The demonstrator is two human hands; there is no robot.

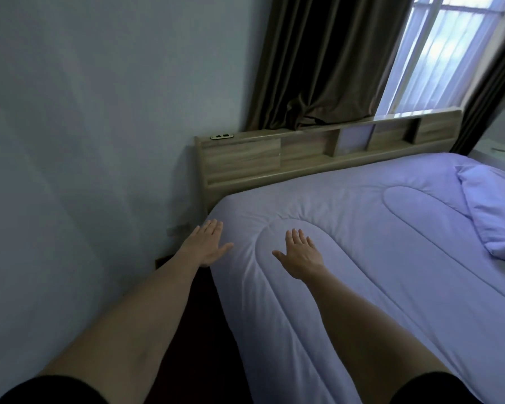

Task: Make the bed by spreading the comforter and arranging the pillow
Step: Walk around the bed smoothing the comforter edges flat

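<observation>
left hand: fingers straight and spread, palm down at the comforter's edge near its upper-left corner, centre-left of frame; holds nothing; contact looks likely, can't confirm.
right hand: fingers straight, splayed, palm down over the comforter, centre of frame; holds nothing; flat on or just above the fabric, can't tell which.
comforter: lilac, quilted with curved stitch lines, spread across the bed, draping over the near side at lower centre; small wrinkles between the two hands.
pillow: same lilac, lying on the comforter at right edge of frame, well apart from both hands, partly cut off.
headboard: wooden, with open shelf bays, upper centre, beyond the hands.
curtain: dark, top centre, hem bunched on the headboard top.
window: bright, upper right.
wall: plain, fills the left of frame, close beside the left arm.
</observation>
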